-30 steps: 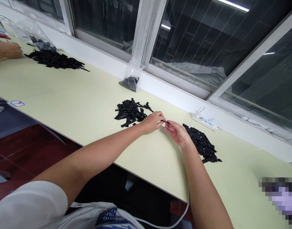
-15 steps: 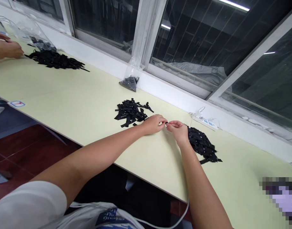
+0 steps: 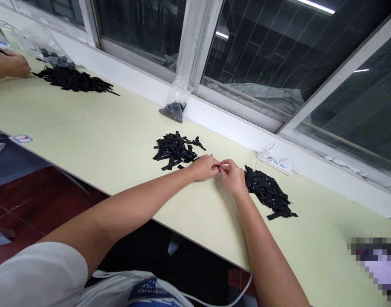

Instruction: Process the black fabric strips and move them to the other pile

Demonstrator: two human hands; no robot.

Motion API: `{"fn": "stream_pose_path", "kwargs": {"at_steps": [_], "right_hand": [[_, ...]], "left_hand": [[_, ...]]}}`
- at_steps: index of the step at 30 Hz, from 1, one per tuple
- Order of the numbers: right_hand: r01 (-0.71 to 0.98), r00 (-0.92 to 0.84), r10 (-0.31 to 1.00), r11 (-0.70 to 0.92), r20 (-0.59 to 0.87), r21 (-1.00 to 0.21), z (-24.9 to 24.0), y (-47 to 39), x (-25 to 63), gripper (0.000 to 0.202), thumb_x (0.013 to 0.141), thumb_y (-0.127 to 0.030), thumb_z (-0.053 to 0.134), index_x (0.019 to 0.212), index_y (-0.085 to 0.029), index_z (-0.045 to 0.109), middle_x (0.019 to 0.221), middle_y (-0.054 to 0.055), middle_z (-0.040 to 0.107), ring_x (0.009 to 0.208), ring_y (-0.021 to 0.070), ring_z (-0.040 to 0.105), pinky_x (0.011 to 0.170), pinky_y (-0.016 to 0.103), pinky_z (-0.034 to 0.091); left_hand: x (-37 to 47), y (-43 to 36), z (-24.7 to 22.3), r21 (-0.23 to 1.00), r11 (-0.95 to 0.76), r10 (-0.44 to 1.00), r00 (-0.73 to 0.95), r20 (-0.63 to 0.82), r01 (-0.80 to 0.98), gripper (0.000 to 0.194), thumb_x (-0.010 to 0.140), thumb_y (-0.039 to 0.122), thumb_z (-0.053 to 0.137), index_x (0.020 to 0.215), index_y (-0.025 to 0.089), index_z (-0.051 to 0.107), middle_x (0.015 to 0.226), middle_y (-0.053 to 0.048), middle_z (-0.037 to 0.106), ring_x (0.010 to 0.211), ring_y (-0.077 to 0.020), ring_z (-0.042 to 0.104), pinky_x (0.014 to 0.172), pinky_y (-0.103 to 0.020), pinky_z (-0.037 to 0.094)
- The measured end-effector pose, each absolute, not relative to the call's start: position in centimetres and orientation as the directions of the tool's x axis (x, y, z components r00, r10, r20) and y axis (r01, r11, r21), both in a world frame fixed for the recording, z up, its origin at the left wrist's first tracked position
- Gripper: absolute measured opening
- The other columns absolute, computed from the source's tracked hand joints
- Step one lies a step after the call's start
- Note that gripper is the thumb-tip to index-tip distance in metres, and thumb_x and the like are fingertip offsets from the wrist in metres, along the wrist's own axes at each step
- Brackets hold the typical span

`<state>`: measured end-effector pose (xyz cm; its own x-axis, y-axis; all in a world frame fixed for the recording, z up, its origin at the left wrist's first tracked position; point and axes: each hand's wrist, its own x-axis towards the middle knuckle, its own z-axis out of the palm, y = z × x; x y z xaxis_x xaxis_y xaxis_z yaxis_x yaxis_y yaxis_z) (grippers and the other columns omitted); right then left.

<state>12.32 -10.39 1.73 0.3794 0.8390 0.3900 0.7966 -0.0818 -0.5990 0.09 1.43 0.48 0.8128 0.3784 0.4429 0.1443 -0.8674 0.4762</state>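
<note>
Between two heaps of black strips, my left hand (image 3: pixel 205 167) and my right hand (image 3: pixel 232 175) meet over the pale table. A small black strip (image 3: pixel 218 166) is pinched between the fingertips of both; most of it is hidden by the fingers. The looser heap of black strips (image 3: pixel 174 149) lies just left of my left hand. Beyond my right wrist is a denser heap of black strips (image 3: pixel 268 189), with small light dots on it.
A clear bag (image 3: pixel 175 106) of dark pieces stands by the window ledge. A white power strip (image 3: pixel 273 163) lies behind the right heap. Another person's hand (image 3: pixel 13 65) is beside a black pile (image 3: pixel 73 80) at the far left.
My right hand has moved left, closer to my left hand, uncovering more of the right heap. The black strip is now mostly covered by the fingers.
</note>
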Motion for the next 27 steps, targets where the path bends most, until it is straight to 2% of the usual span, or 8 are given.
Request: {"fn": "stream_pose_path", "kwargs": {"at_steps": [6,10,14,19,27], "right_hand": [[0.824,0.365,0.841,-0.093,0.399,-0.559,1.6,-10.3,12.0,0.019,0.086,-0.021,0.056,0.103,-0.026,0.063,0.092,0.002,0.079,0.074,0.0192,0.07,0.075,0.029,0.049],[0.799,0.385,0.837,-0.09,0.389,-0.595,1.5,-10.2,11.9,0.019,0.085,-0.022,0.058,0.102,-0.026,0.064,0.091,0.002,0.079,0.069,0.0186,0.068,0.074,0.028,0.049],[0.783,0.402,0.837,-0.104,0.372,-0.613,1.2,-10.1,12.0,0.018,0.085,-0.024,0.058,0.101,-0.026,0.066,0.089,0.002,0.079,0.062,0.0179,0.065,0.072,0.029,0.049],[0.772,0.414,0.835,-0.111,0.363,-0.627,0.7,-10.0,12.2,0.019,0.084,-0.024,0.057,0.101,-0.025,0.067,0.09,0.002,0.079,0.065,0.0184,0.065,0.074,0.03,0.049],[0.752,0.429,0.836,-0.121,0.341,-0.648,0.5,-9.9,12.1,0.021,0.084,-0.029,0.059,0.102,-0.024,0.068,0.091,0.004,0.078,0.065,0.0191,0.066,0.074,0.031,0.05]], "left_hand": [[0.1,1.2,0.9,0.565,-0.814,0.436,0.784,0.442,0.134,0.03,0.077,0.015,0.053,0.086,0.019,0.082,0.076,-0.003,0.075,0.068,-0.0151,0.061,0.063,-0.027,0.039],[0.1,1.2,1.0,0.602,-0.786,0.467,0.773,0.43,0.14,0.031,0.076,0.015,0.054,0.087,0.019,0.083,0.074,-0.003,0.075,0.066,-0.0143,0.06,0.061,-0.026,0.037],[0.3,1.3,0.8,0.598,-0.784,0.483,0.771,0.416,0.169,0.028,0.076,0.016,0.055,0.083,0.018,0.083,0.069,-0.003,0.075,0.06,-0.0134,0.056,0.059,-0.027,0.035],[0.5,1.2,0.6,0.599,-0.78,0.497,0.762,0.415,0.182,0.029,0.076,0.015,0.056,0.084,0.02,0.083,0.07,-0.003,0.075,0.059,-0.0134,0.055,0.061,-0.027,0.036],[0.7,1.5,0.6,0.604,-0.765,0.528,0.756,0.387,0.225,0.026,0.077,0.017,0.056,0.077,0.019,0.082,0.067,-0.003,0.074,0.06,-0.015,0.056,0.061,-0.029,0.038]]}}
